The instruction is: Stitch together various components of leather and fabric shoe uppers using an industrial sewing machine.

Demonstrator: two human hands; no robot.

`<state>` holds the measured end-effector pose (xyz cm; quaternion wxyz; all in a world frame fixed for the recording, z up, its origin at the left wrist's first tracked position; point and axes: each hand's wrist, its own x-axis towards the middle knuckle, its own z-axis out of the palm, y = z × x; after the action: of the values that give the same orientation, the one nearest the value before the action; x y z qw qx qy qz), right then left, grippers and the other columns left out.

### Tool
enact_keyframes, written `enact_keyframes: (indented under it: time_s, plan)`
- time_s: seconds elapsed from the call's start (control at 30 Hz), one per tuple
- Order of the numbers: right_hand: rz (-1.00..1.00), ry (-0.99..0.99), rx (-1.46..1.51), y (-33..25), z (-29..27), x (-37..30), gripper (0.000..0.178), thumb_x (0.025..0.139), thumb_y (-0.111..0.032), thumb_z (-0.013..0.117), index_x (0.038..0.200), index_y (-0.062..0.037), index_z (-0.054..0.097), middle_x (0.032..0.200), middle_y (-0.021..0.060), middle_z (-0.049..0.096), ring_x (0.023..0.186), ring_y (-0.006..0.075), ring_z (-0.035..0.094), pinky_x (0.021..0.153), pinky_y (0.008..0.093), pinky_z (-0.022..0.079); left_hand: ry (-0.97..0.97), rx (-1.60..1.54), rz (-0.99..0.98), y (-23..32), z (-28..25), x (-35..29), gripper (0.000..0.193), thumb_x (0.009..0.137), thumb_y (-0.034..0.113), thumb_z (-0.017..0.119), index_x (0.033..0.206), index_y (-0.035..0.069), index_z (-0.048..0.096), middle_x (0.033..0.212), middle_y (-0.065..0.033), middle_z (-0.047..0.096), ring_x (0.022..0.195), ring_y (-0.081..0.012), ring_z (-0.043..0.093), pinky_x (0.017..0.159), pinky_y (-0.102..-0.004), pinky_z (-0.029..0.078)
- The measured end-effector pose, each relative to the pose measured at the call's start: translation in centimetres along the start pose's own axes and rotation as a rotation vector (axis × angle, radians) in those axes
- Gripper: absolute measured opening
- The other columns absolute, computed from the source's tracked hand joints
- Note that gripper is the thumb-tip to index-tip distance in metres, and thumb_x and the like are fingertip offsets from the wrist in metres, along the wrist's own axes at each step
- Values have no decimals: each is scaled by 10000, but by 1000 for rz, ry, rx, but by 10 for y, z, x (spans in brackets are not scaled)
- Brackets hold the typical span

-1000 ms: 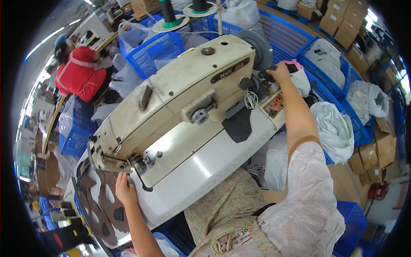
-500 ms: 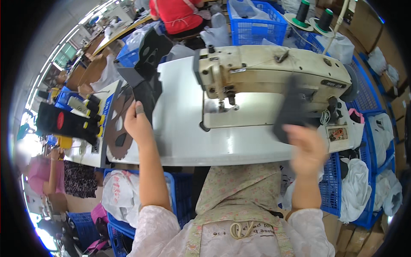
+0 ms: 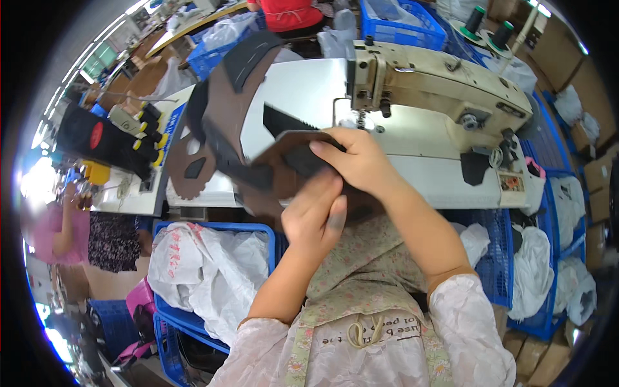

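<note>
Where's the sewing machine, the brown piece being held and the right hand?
Sewing machine (image 3: pixel 445 82): head view, its cream arm.
Brown piece (image 3: pixel 277 179): head view, surface near the left hand (image 3: pixel 314 216).
Right hand (image 3: pixel 361 159): head view, its back.

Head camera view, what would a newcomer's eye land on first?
Probably the cream sewing machine, right of centre on the white table. Next, the floppy brown and black pieces at the centre, gripped by the right hand, with the blurred left hand just below it. Lower left, white bags fill a blue basket.
</note>
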<state>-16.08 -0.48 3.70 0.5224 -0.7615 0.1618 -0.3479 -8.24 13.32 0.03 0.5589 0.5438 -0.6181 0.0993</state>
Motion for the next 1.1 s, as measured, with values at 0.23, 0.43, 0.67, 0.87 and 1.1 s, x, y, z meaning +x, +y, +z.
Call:
enact_keyframes:
  time_s: [0.23,0.43,0.67,0.87,1.1]
  plan:
    - [392,-461,-240,33,-97,-58,336,945,-318,672,928,17,659,711,59,585,693,141,507,692,335,454,-166,247,43,-44,-22,38,504,1001,335,561,1367,-12,570,1446,-215,524,1410,-382,417,1164,-470,300]
    - [490,-394,-146,74,-123,-95,338,936,-321,683,921,17,664,695,33,556,686,126,489,681,319,438,-613,-105,-149,-100,45,22,538,934,300,646,1385,25,541,1321,-181,593,1261,-395,508,1074,-456,388]
    - [652,-315,-189,81,-154,-100,390,925,-322,707,749,-2,572,633,-12,451,652,88,395,613,299,377,-877,289,-59,-102,97,50,413,909,222,632,1297,81,617,1201,-115,632,1123,-348,585,955,-437,472]
    - [681,-345,-171,100,-165,-101,312,921,-301,699,905,10,685,700,-9,560,674,97,467,658,300,421,-976,266,-49,-127,142,64,428,902,264,584,1296,101,616,1401,-71,574,1123,-334,631,936,-450,517]
    - [639,-367,-188,99,-151,-79,329,924,-289,702,871,32,653,697,-1,562,692,102,471,674,298,428,-935,498,-265,-135,125,57,402,905,290,563,1235,74,639,1437,-111,543,1102,-364,638,924,-455,524]
